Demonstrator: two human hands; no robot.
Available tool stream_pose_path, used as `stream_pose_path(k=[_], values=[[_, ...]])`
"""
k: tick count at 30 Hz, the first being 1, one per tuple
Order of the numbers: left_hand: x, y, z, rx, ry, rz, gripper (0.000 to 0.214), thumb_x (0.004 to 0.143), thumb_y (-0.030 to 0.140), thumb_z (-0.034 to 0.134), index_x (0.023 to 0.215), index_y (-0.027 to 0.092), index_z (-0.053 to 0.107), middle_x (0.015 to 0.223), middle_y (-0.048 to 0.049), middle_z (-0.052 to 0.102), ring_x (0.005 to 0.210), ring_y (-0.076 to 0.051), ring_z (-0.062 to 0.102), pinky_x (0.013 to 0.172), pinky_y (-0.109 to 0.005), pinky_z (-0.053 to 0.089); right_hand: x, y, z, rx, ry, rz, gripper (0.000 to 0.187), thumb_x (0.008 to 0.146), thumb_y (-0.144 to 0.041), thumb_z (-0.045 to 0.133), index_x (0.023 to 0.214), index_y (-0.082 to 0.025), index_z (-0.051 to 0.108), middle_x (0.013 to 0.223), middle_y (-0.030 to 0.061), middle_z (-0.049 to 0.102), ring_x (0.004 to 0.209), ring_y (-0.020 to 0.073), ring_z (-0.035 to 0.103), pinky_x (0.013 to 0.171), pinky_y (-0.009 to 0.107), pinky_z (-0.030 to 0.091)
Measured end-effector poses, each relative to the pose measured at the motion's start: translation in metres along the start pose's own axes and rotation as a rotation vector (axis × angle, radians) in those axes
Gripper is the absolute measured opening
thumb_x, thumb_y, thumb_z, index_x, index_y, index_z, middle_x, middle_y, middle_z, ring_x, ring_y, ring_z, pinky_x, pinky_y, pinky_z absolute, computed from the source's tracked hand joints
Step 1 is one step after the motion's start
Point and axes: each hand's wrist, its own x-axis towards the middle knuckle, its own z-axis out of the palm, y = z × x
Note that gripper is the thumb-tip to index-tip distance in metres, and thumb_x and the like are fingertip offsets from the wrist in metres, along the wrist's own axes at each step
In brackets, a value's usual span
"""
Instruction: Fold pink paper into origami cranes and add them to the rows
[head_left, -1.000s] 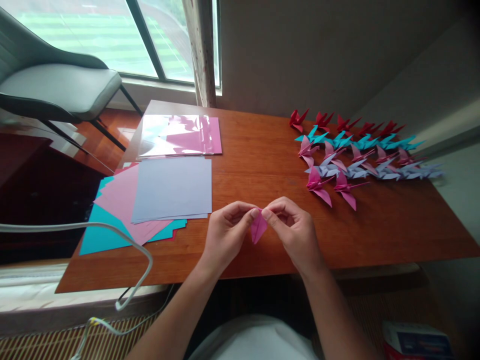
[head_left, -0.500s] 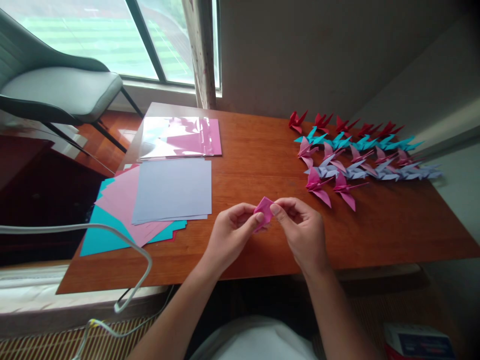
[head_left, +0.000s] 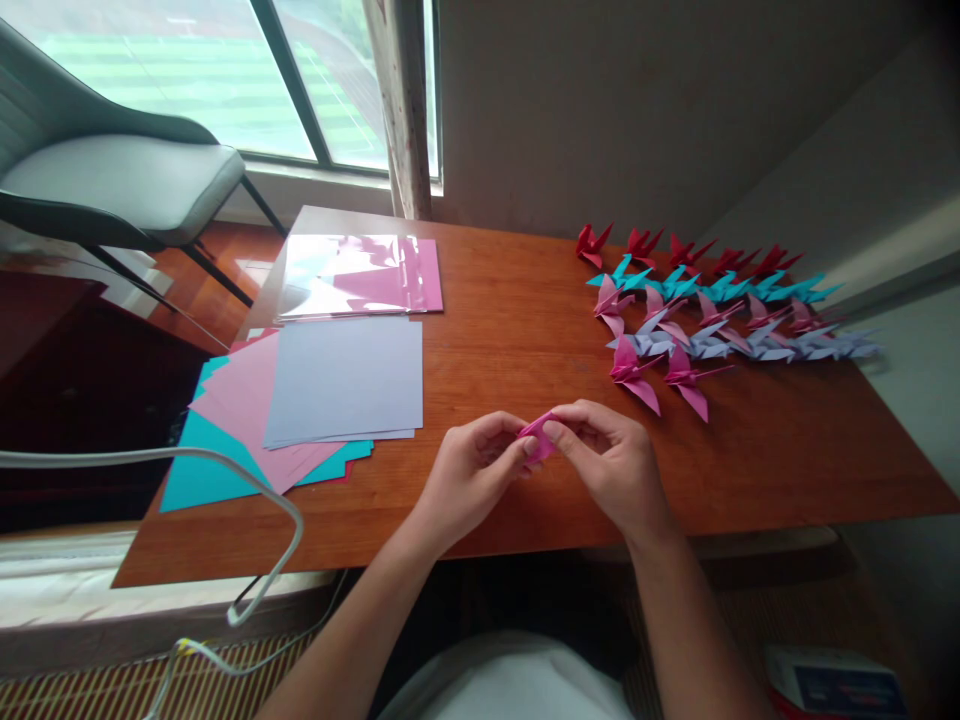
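A small folded piece of magenta origami paper (head_left: 538, 436) is pinched between both hands above the front part of the table. My left hand (head_left: 472, 478) grips its left side with thumb and fingers. On its right side, my right hand (head_left: 606, 460) is closed with the thumb pressed on top. Fingers cover much of the paper, so its exact shape is hard to make out. Beyond my right hand sit two finished magenta paper cranes (head_left: 634, 374), in front of a row of lavender cranes (head_left: 709, 340).
Pink cranes (head_left: 613, 302), turquoise cranes (head_left: 679, 283) and red cranes (head_left: 592, 244) stand in rows at the back right. Lavender sheets (head_left: 349, 385) lie over pink and turquoise paper (head_left: 217, 465) on the left, near a clear packet (head_left: 345, 275). A white cable (head_left: 289, 515) hangs at the front left.
The magenta paper has turned and tilted between my fingers and now shows a narrower side. Both hands have shifted slightly down and to the right.
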Motion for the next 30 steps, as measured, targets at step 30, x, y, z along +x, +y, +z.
stream_pose_path(k=[30], values=[[0.002, 0.008, -0.003, 0.014, 0.236, 0.106, 0.020, 0.085, 0.035, 0.076, 0.093, 0.016, 0.078, 0.089, -0.0053, 0.078, 0.088, -0.020, 0.071, 0.078, -0.027, 0.056, -0.010, 0.000, 0.042, 0.300, 0.186, 0.167, 0.017, 0.089, -0.036, 0.069, 0.095, -0.021, 0.068, 0.087, 0.0038, 0.074, 0.080, 0.0183, 0.070, 0.071, 0.029, 0.058]])
